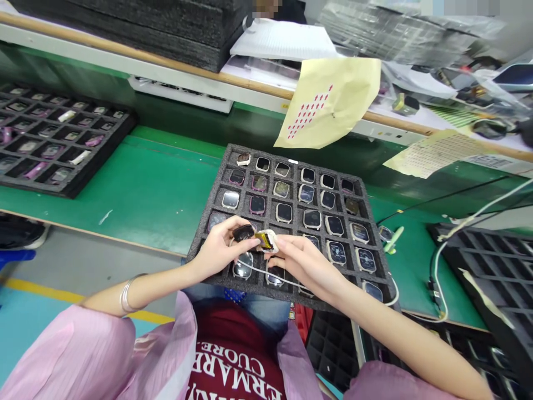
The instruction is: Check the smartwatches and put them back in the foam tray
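Observation:
My left hand [222, 248] is closed, pinching a small black rounded piece [244, 232]; its kind is not clear. A thin white cable [287, 279] runs from near this hand to the right across the tray. In the fingers of my right hand [302, 258] is a white smartwatch case [270, 242], opened, with a yellow-gold part showing inside. The left thumb touches that gold part. Both hands are above the near half of a dark grey foam tray [216, 191], whose compartments hold smartwatch bodies, among them a watch [284, 213] with a dark screen. My fingers hide some compartments.
Another foam tray [70, 186] with watch parts lies left on the green bench [137, 183]. A yellow sheet with red arrows [328, 103] hangs from the shelf edge. Right, a white cable [437, 272] and a black tray [495, 266] lie by a green-handled item [393, 240].

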`<state>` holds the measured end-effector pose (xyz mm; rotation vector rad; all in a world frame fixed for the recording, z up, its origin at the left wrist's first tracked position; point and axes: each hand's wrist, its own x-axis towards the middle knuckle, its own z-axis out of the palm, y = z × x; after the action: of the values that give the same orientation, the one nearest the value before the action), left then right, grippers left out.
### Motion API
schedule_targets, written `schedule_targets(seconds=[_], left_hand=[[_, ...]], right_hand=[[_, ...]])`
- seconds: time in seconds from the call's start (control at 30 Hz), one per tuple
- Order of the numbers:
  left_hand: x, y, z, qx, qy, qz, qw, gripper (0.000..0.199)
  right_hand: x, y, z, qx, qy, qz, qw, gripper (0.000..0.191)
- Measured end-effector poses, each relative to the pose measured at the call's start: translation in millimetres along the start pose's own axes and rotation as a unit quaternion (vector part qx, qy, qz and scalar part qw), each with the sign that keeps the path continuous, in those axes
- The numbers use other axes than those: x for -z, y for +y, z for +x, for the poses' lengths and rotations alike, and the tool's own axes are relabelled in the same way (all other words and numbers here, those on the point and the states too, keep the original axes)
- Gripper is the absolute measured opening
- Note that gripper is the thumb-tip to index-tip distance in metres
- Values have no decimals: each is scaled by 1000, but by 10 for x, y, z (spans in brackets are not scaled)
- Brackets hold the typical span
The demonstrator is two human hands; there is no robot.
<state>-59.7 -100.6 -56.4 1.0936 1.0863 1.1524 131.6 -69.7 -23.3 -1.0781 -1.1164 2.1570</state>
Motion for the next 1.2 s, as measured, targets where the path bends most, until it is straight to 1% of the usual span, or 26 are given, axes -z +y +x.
schedule_targets(seconds=[0.1,0.17,0.27,0.33,0.53,0.7,0.8,0.9,1.03,1.2], left_hand=[[25,41,-37,-10,19,39,999,22],[29,60,-58,-23,8,50,998,20],[27,68,-77,-71,-15,57,996,16],[27,68,-83,-91,-22,65,993,15],[38,66,-78,-102,9,84,991,19],[43,57,-69,-99,13,84,991,29],[50,49,-75,-119,17,96,988,22],[57,36,-79,-134,13,81,988,17],[67,11,-73,-151,-14,32,988,14],[76,-3,-88,-186,1,38,982,17]], right_hand=[[-17,7,-13,2,-18,8,1000,23],[-32,14,-20,12,-29,7,999,26],[-52,37,-26,37,-35,-4,999,31],[-57,58,-28,52,-38,-18,998,33],[-37,108,-39,90,-15,-79,993,37],[-56,111,-41,101,-11,-75,992,38],[-86,108,-49,104,-5,-69,992,36],[-97,114,-63,107,-4,-67,992,36],[-75,123,-72,113,-18,-71,991,38],[-53,126,-78,109,-55,-86,989,40]])
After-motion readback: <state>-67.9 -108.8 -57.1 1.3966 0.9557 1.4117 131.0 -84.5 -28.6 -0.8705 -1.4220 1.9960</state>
